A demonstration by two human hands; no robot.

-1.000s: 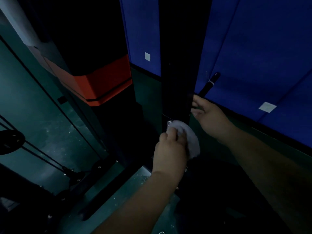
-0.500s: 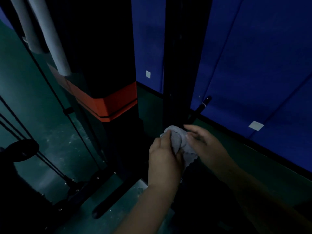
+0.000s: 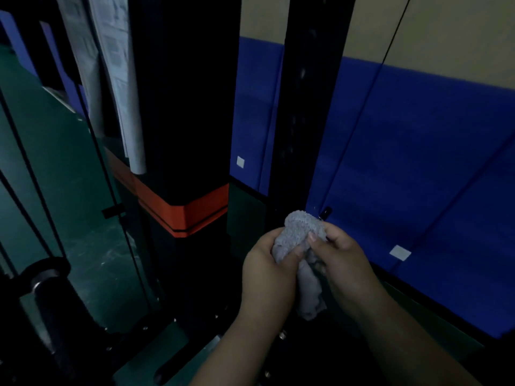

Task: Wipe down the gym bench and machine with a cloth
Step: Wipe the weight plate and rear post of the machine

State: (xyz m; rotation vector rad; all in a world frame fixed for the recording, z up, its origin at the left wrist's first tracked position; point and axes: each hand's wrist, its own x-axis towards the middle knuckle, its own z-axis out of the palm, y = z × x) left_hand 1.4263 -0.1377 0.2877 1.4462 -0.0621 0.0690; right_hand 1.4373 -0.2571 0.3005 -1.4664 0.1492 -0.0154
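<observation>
A small grey cloth is bunched between both hands, just in front of the machine's black upright post. My left hand grips the cloth's left side with thumb on top. My right hand pinches its right side, and a tail of the cloth hangs down between the wrists. The cloth's top edge sits close to the post's lower part; I cannot tell whether it touches.
A black weight-stack housing with an orange band stands left of the post. Thin cables run down at the left. Blue wall padding lies behind. A black roller sits at lower left on the green floor.
The right hand left the post's side and joined the left hand on the cloth. The view tilted upward, showing more of the post and wall.
</observation>
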